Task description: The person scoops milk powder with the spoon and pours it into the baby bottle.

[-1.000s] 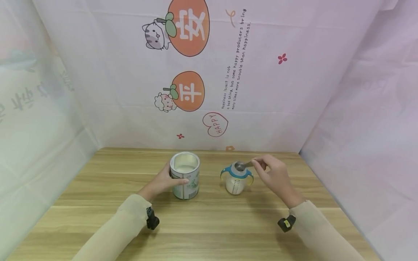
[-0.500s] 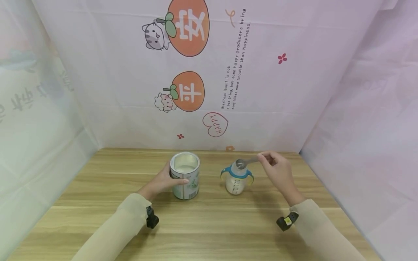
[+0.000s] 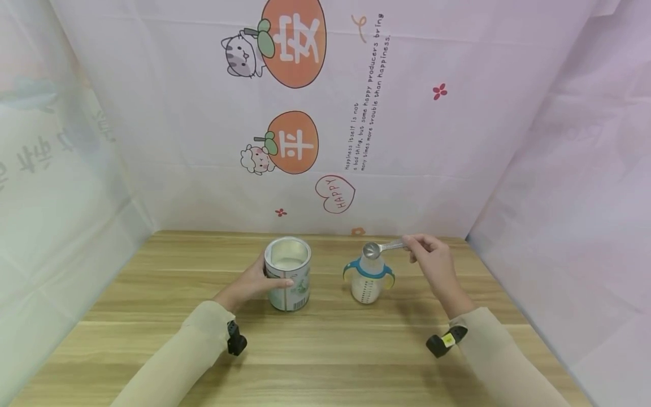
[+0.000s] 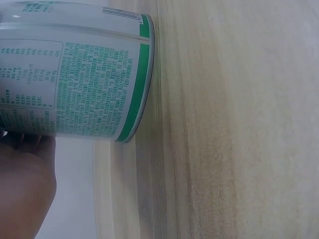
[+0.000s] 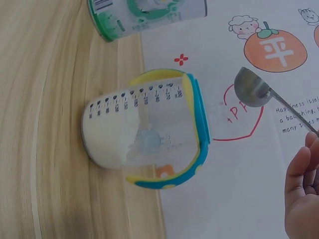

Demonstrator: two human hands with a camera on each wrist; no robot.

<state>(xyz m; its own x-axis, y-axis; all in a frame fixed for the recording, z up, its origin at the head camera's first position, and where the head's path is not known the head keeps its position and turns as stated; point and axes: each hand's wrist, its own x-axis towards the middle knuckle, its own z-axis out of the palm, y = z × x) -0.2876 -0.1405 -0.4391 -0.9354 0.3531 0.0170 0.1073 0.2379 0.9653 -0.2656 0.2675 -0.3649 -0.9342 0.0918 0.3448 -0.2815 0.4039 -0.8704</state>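
My left hand (image 3: 250,287) grips an open formula tin (image 3: 289,294), the thumb lying across its front and the fingers round the far side. Pale powder shows inside, and green print covers the label (image 4: 94,89). To the right stands a baby bottle (image 3: 364,288) without its cap, with blue-and-yellow handles (image 5: 202,119). White powder (image 5: 112,137) fills its lower part. My right hand (image 3: 434,265) pinches the handle end of a metal measuring spoon (image 5: 253,88). The right wrist view shows the spoon's bowl just above the bottle's mouth, with a gap between them.
Both vessels stand upright on a wood-grain table (image 3: 325,356). A white printed cloth (image 3: 396,141) hangs close behind them, and pale cloths (image 3: 569,226) close off both sides. A small black camera sits on each wrist.
The measuring spoon has lifted from the bottle's mouth and turned, its bowl now facing more upward. My right hand shifted slightly right and up. The left hand and tin stayed put.
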